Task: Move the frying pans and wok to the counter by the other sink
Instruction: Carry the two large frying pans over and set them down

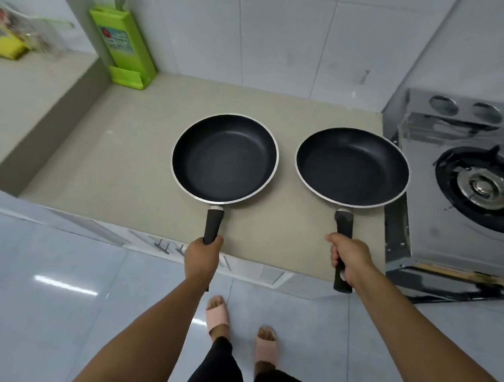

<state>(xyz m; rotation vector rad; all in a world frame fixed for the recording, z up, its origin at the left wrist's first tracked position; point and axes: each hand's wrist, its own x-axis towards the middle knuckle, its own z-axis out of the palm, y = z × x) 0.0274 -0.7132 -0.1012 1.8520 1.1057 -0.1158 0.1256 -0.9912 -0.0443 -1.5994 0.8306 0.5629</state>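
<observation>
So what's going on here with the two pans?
A person stands at the counter with a black frying pan in each hand. The left hand grips the handle of the left pan; the right hand grips the handle of the right pan. Both pans are empty and side by side over the counter, apart from each other, next to a gas stove. Whether they rest on the surface or are just off it is unclear. No wok is in view.
</observation>
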